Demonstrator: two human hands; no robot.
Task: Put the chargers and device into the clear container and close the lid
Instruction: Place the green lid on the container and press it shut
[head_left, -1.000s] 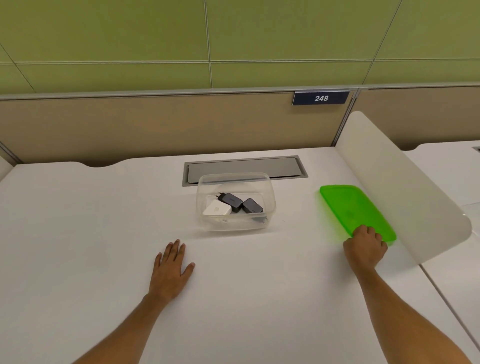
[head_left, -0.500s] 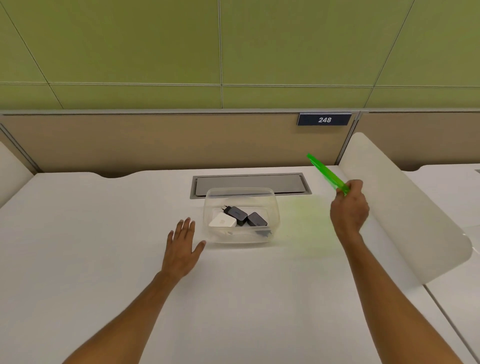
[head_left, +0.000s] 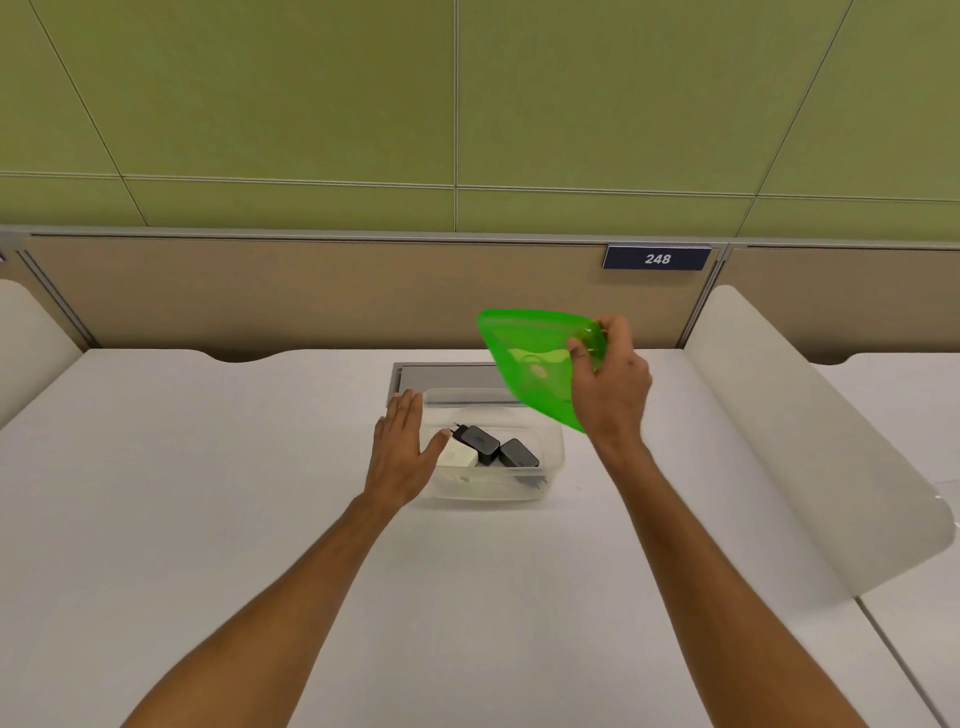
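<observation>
The green lid (head_left: 530, 358), pinched in the right hand (head_left: 610, 379), has been swung over the clear container (head_left: 550, 467) (chargers (head_left: 483, 441) inside), the left hand (head_left: 402, 457) spread flat beside it, so closing is judged imminent.

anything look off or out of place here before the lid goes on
Nothing stands out. The green lid is held tilted in the right hand, above the clear container. Two black chargers and a white one lie loosely inside, below the rim. The open left hand is at the container's left wall.
</observation>
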